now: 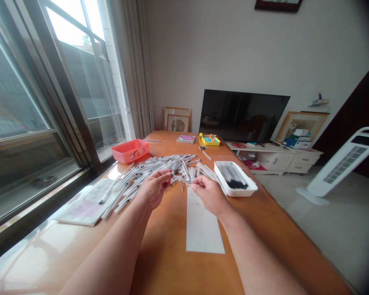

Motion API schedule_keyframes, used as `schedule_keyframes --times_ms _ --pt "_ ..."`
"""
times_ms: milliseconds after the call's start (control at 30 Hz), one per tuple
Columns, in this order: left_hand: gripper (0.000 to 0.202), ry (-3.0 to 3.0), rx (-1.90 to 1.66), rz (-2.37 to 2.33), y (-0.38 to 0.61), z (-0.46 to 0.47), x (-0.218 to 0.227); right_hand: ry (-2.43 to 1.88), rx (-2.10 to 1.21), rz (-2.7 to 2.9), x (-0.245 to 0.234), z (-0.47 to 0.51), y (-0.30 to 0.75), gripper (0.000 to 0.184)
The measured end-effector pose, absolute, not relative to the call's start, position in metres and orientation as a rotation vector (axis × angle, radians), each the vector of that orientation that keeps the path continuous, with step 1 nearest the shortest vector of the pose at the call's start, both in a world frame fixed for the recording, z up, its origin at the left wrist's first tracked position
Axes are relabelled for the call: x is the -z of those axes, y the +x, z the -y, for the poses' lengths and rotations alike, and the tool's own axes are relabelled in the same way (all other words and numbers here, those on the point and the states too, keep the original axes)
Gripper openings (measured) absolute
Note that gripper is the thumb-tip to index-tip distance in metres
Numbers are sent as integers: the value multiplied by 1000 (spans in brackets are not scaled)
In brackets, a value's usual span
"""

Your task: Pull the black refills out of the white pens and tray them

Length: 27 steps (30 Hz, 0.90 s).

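Note:
My left hand (155,189) and my right hand (209,196) meet above the orange wooden table (169,262). A thin white pen (181,179) sticks out from my right fingertips towards my left fingers. My left fingers are pinched close to it, but what they grip is too small to tell. Behind my left hand lies a loose heap of white pens (153,170). To the right, a white rectangular tray (235,179) holds a bundle of black-tipped pen refills. A long white paper strip (202,227) lies under my right wrist.
A pink plastic box (130,150) stands at the far left of the table, beside the window. Printed sheets (87,203) lie near the window edge. A colourful book (185,139) and a yellow box (209,140) sit at the far end, before a television (242,115).

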State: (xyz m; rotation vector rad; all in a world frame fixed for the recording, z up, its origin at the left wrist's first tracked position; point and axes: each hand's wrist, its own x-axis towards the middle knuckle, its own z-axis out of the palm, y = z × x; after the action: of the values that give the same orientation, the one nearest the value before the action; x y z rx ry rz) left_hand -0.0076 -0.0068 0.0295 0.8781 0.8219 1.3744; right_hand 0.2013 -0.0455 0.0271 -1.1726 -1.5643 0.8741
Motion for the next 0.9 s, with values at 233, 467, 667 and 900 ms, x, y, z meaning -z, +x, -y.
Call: schedule_keyframes --times_ms 233,467,667,900 --pt "37 921 -1398 -796 -7 8 -31 -1275 -1001 1560 -28 47 205 32" --pt "33 876 -1397 -824 -5 12 -33 -1287 -1046 1514 -27 47 203 38" --pt "36 978 -1357 -971 -4 13 -29 -1269 -1025 1540 -25 46 202 37" --pt "30 1056 -1289 -884 -5 13 -33 -1289 -1025 1541 -27 48 204 41"
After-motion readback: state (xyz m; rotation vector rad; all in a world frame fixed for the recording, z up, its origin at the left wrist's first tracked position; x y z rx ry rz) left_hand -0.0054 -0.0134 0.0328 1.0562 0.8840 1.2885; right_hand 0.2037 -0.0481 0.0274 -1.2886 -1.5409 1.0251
